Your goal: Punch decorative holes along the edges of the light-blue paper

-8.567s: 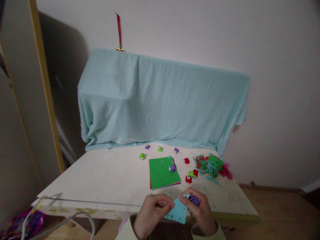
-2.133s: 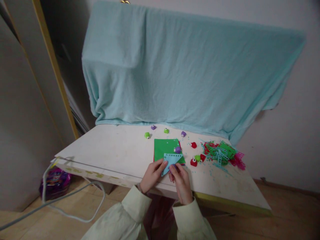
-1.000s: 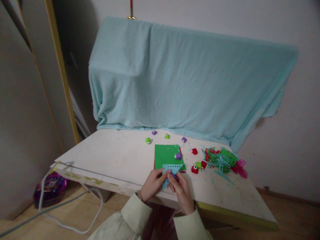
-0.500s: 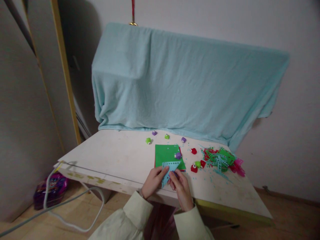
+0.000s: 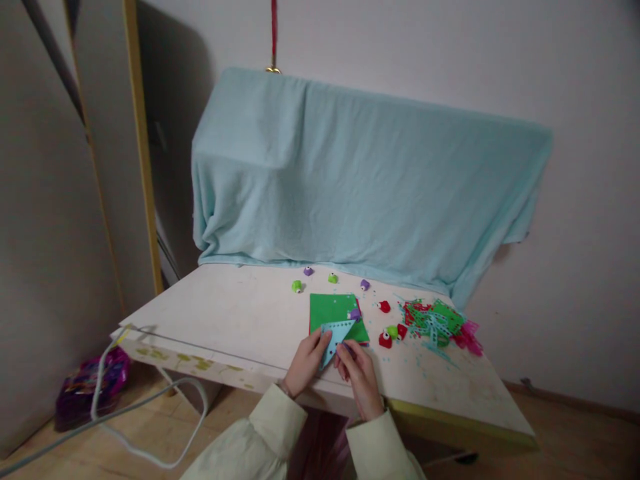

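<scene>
My left hand pinches a folded light-blue sheet of paper by its left side; a row of punched holes runs along its top edge. At the paper's right edge my right hand is closed around a small purple hole punch, mostly hidden by the fingers. Beneath and behind the blue paper lies a stack of coloured paper with a green sheet on top. Another purple punch rests on the stack's right side, with tiny paper bits near it.
Several small punches stand around the white table, among them a green one and a red one. Punched paper scraps are heaped at the right. A light-blue cloth hangs behind; a cable loops at the left edge.
The view has shifted slightly. The blue paper has tilted a little in my hands, its upper part leaning more to the right. Both hands keep their hold.
</scene>
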`<action>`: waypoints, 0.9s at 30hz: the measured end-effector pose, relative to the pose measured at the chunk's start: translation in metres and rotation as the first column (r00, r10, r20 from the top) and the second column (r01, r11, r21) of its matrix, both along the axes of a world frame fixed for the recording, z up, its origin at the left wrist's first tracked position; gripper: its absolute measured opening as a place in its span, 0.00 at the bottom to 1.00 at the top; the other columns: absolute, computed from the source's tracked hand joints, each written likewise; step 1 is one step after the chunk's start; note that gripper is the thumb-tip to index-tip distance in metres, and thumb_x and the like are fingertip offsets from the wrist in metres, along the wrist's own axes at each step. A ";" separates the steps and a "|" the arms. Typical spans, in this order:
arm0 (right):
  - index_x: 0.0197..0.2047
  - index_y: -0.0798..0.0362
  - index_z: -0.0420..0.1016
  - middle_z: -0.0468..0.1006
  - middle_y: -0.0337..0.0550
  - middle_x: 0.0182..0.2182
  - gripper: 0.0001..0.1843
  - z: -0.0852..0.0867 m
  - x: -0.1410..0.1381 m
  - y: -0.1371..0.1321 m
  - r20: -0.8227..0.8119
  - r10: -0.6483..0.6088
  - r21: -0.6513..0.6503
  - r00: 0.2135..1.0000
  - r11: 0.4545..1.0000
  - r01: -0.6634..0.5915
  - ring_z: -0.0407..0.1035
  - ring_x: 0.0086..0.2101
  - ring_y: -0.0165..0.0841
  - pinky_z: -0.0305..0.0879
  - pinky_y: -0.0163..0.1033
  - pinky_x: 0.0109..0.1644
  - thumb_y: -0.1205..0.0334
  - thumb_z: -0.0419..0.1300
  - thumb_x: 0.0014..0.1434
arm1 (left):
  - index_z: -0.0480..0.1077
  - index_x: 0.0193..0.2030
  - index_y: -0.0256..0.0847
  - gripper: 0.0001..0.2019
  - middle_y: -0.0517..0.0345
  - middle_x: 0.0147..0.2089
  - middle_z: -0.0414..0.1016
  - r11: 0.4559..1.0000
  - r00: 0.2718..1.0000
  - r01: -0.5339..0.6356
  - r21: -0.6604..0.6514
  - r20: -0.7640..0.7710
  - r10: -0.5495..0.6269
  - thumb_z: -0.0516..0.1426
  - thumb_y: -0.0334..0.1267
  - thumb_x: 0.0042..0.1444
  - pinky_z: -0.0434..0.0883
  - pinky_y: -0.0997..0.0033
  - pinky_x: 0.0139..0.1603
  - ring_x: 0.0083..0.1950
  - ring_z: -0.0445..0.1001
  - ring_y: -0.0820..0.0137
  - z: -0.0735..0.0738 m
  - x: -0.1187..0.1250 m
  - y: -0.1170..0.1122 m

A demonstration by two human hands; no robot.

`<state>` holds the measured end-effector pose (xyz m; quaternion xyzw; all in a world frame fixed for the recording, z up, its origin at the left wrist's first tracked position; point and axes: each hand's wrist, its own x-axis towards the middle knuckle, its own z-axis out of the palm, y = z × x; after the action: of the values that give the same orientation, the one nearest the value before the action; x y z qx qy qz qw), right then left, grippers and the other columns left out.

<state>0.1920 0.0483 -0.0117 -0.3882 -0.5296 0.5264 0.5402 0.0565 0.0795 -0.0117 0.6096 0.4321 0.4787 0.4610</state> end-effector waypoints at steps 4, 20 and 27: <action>0.35 0.55 0.65 0.62 0.35 0.23 0.15 0.000 0.000 -0.001 0.009 -0.015 0.011 1.000 1.000 0.015 0.51 0.21 0.25 0.45 0.32 0.22 0.52 0.55 0.65 | 0.66 0.35 0.36 0.18 0.59 0.31 0.68 1.000 1.000 0.023 0.009 0.015 -0.023 0.49 0.51 0.60 0.61 0.75 0.33 0.32 0.63 0.72 -0.002 0.000 0.000; 0.34 0.55 0.69 0.59 0.34 0.19 0.21 -0.017 0.003 0.009 -0.016 -0.081 -0.047 0.997 0.996 0.080 0.50 0.19 0.26 0.44 0.31 0.21 0.43 0.60 0.58 | 0.72 0.40 0.34 0.24 0.55 0.33 0.73 0.978 0.978 0.209 -0.023 0.030 -0.208 0.49 0.55 0.59 0.65 0.73 0.36 0.34 0.67 0.69 0.010 -0.002 -0.001; 0.30 0.53 0.73 0.60 0.36 0.15 0.30 -0.016 -0.009 0.008 -0.025 -0.267 -0.134 0.963 0.956 0.262 0.55 0.17 0.28 0.50 0.31 0.17 0.33 0.67 0.39 | 0.73 0.44 0.36 0.30 0.51 0.40 0.75 0.968 0.993 0.116 -0.223 0.021 -0.115 0.50 0.63 0.53 0.68 0.68 0.43 0.41 0.69 0.63 0.009 0.000 -0.005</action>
<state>0.1830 0.0563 -0.0281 -0.4783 -0.4259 0.4907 0.5907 0.0563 0.0746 -0.0027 0.5761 0.4453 0.4016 0.5555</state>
